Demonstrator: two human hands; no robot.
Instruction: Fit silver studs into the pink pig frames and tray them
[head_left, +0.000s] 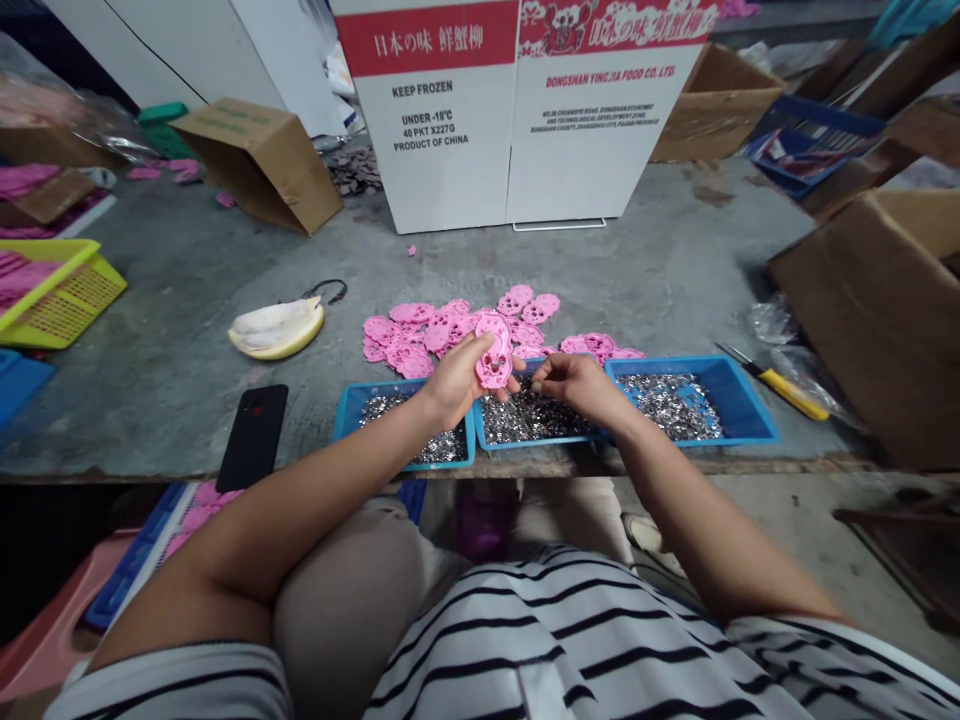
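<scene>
My left hand (456,378) grips a flat pink plastic piece with holes (495,358), held upright above the trays. My right hand (577,383) is pinched closed just to its right, over the middle blue tray (592,436); what its fingers hold is too small to make out. Three shallow blue trays, the left one (346,405) and the right one (739,400) included, hold several small shiny metal parts (671,400). A pile of the same pink pieces (435,330) lies on the grey table just behind the trays.
A black phone (253,436) lies at the front left beside a pale fruit peel (276,328). A yellow-handled cutter (776,383) lies right of the trays. A tall white carton (517,130), brown boxes (259,160) and a yellow basket (56,295) stand around the table.
</scene>
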